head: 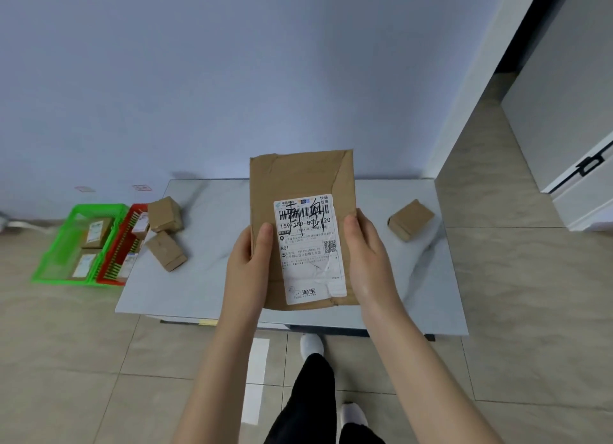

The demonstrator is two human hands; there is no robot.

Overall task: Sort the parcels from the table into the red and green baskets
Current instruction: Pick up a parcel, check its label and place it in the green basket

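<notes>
the left hand and the right hand grip a flat brown parcel, one hand on each long side. each thumb presses on the front. the fingers go behind it, where i cannot see them. the parcel is up in the air over the grey table, standing tall, and its white label faces the person. black pen marks run across the bar code.

on the table's left side sit a first small box and a second small box, close together. a third small box sits alone on the right.

on the floor, left of the table, a red basket and a green basket stand side by side. labelled packs lie in the green one.
</notes>
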